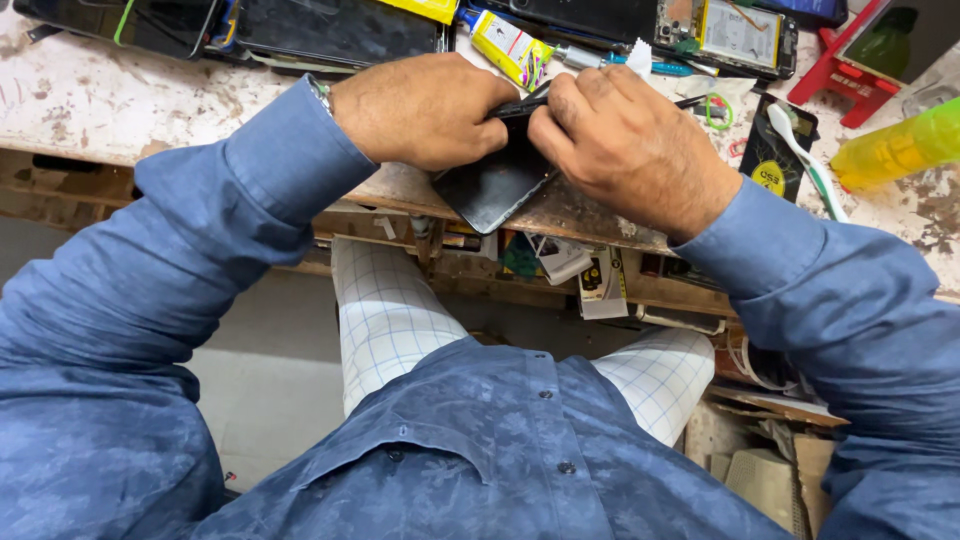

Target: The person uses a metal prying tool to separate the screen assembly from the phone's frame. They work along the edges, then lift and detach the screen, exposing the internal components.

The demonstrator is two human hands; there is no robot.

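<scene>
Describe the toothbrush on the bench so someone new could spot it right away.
Look at the right end of the worn bench, beyond the right hand. The toothbrush lies across a small black packet; it is the only white, slim-handled thing beside the yellow-green bottle.

Bright, even light, soft shadows beneath the bench edge, sharp focus, slight wide-angle bending.

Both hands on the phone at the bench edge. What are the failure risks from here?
1. The dark phone overhangs the worn bench edge; if the left hand or right hand slips, it may drop toward the floor.
2. Both hands pinch one end, so bending force could crack the glass.
3. The yellow glue tube and white toothbrush crowd the work area and might be knocked.
</scene>
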